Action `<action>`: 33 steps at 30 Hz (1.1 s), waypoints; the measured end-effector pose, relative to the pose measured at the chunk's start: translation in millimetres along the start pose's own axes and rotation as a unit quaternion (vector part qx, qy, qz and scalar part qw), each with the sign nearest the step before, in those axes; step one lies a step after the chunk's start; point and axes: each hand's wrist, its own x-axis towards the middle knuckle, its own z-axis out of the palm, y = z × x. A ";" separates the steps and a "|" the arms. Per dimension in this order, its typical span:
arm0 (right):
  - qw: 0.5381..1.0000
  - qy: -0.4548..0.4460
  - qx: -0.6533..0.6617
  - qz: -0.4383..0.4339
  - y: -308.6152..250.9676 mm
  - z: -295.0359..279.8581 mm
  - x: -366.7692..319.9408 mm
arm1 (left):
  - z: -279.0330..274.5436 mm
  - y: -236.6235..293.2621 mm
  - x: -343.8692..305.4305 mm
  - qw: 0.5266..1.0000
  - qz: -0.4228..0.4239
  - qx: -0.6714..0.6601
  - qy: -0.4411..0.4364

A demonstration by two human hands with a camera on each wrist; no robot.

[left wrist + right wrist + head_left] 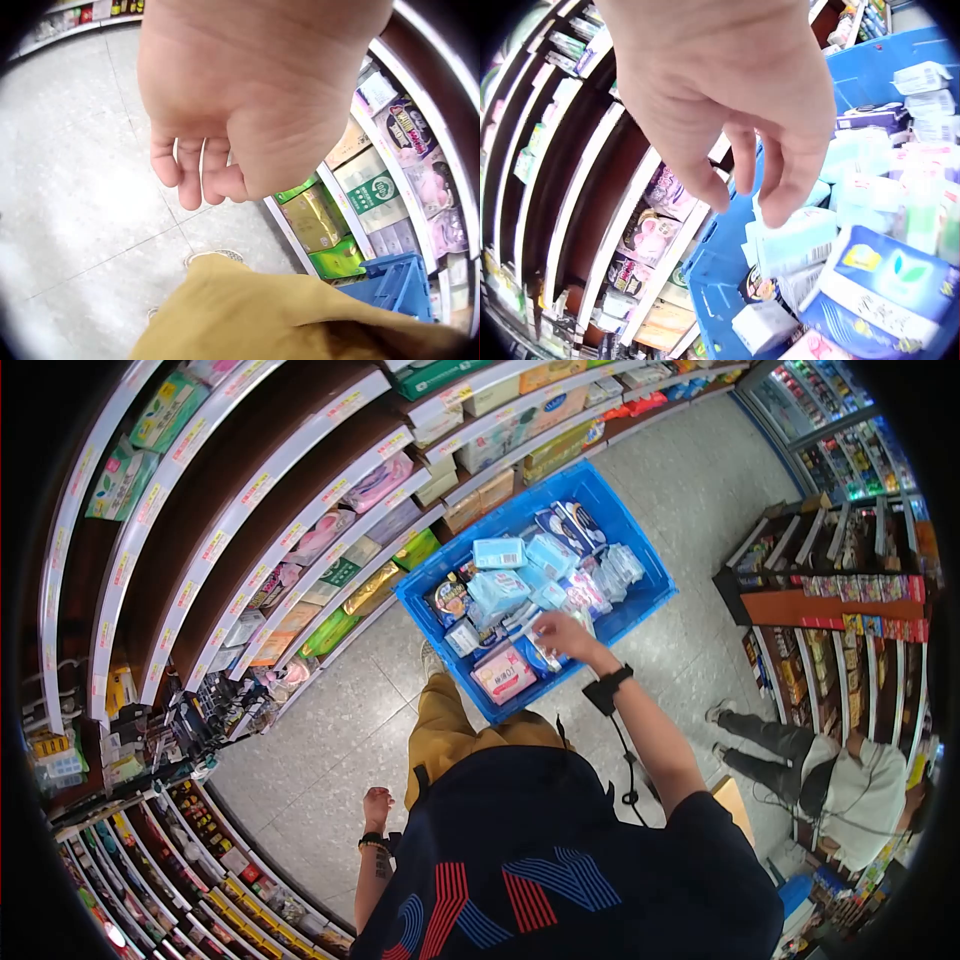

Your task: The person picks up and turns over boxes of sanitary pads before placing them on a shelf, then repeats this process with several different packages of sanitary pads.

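A blue plastic crate (640, 618) full of packaged goods stands in front of the person. My right hand (565, 637) hovers over its near part, fingers loosely bent and nothing between them in the right wrist view. Below that hand lie light blue packs (795, 238), a dark blue pack with a leaf print (885, 292) and a small white box (763, 327). A pink pack (503, 674) sits in the crate's near corner. My left hand (217, 112) hangs beside the body over the floor, its fingers loosely curled and holding nothing.
Shelves (290, 550) with tissue packs and pouches curve along the left, close to the crate. Another person (850, 800) is at the right near a snack rack (830, 600). Tiled floor (330, 750) lies around the crate.
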 end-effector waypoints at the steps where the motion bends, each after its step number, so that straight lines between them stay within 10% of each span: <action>1: 0.998 0.051 -0.038 -0.030 -11.5 -6.5 25.2 | 3.5 -1.5 5.4 1.000 0.004 -0.008 0.004; 4: 0.882 0.235 -0.335 -0.232 -34.9 -23.0 102.5 | 9.2 -35.3 42.9 0.986 0.164 0.030 -0.011; 5: 0.865 0.209 -0.337 -0.306 -28.7 -33.3 129.6 | 12.0 -48.3 55.5 0.920 0.341 0.191 0.017; 12: 0.776 0.213 -0.562 -0.191 6.6 -34.2 220.1 | 54.1 -3.6 -11.9 0.993 0.092 -0.059 0.037; 15: 0.798 0.186 -0.563 -0.112 -21.9 -22.9 208.4 | 56.5 -61.8 11.7 0.989 0.101 -0.108 0.027; 20: 0.779 0.197 -0.582 -0.124 -63.5 -19.0 176.7 | 59.8 -6.4 -2.6 0.979 0.155 -0.123 0.043; 27: 0.777 0.179 -0.470 -0.377 -174.4 49.7 34.8 | 50.2 228.4 -70.2 0.969 0.176 -0.097 -0.144; 33: 0.752 -0.081 -0.367 -0.541 -198.6 137.8 -56.2 | 61.9 332.9 -122.1 0.770 0.053 -0.478 -0.419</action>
